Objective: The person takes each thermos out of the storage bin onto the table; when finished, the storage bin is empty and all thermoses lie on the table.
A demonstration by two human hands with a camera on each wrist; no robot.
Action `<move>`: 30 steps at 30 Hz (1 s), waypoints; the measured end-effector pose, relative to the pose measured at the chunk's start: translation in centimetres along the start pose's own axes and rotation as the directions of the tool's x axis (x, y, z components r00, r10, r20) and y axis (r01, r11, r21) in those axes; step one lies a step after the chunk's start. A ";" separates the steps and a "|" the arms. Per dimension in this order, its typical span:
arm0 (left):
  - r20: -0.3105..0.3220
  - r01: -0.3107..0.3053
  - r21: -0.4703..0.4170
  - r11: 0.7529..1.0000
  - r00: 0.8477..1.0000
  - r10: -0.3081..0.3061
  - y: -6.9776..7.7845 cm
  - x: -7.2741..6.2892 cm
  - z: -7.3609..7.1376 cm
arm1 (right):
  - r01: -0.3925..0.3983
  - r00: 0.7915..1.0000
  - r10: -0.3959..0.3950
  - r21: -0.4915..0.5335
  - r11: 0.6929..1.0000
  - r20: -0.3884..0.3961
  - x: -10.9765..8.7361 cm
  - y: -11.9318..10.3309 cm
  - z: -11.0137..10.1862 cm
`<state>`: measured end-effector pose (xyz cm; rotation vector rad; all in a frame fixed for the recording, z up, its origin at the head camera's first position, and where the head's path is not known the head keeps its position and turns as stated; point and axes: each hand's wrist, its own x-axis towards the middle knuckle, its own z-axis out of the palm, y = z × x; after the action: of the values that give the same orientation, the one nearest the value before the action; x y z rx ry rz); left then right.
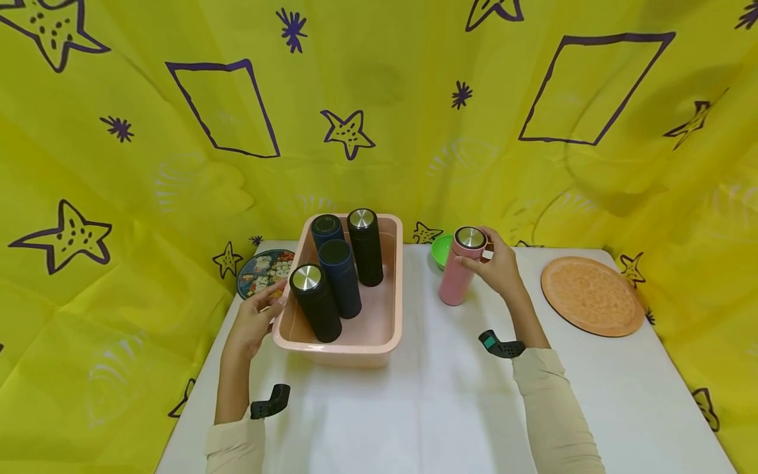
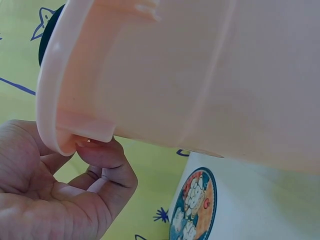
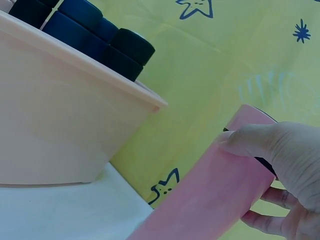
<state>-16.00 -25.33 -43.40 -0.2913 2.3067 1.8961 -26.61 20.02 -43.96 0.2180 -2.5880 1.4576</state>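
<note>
A pale pink plastic tub (image 1: 387, 342) stands on the table, holding several dark flasks. Two black flasks, one at the front (image 1: 316, 306) and one at the back right (image 1: 366, 253), have shiny silver lid tops; two dark blue flasks (image 1: 343, 280) stand between them. My left hand (image 1: 251, 322) grips the tub's left rim, its fingers curled under the edge in the left wrist view. Right of the tub, my right hand (image 1: 497, 266) holds a pink flask (image 1: 457, 280) near its silver-topped lid, thumb on the near side. Whether that flask's base touches the table cannot be told.
Behind the pink flask is a green bowl (image 1: 438, 250), partly hidden. A round pizza-like board (image 1: 592, 296) lies at the right. A round plate with a colourful food pattern (image 1: 254, 270) lies behind the tub's left side. Yellow patterned sheeting (image 1: 379, 184) surrounds the white table (image 1: 379, 421).
</note>
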 end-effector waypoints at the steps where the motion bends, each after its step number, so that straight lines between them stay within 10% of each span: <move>1: -0.003 0.002 0.000 1.000 1.000 -0.002 0.0 0.0 0.0 | 0.002 1.000 -0.002 -0.002 1.000 0.002 0.0 0.0 0.0; 30: -0.003 -0.003 -0.013 1.000 1.000 0.003 -0.1 0.0 0.0 | -0.056 0.991 0.051 0.039 0.998 0.121 0.1 0.1 -0.7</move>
<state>-15.94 -25.32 -43.47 -0.2922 2.2994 1.9138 -26.66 20.67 -43.69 0.2509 -2.6787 1.5642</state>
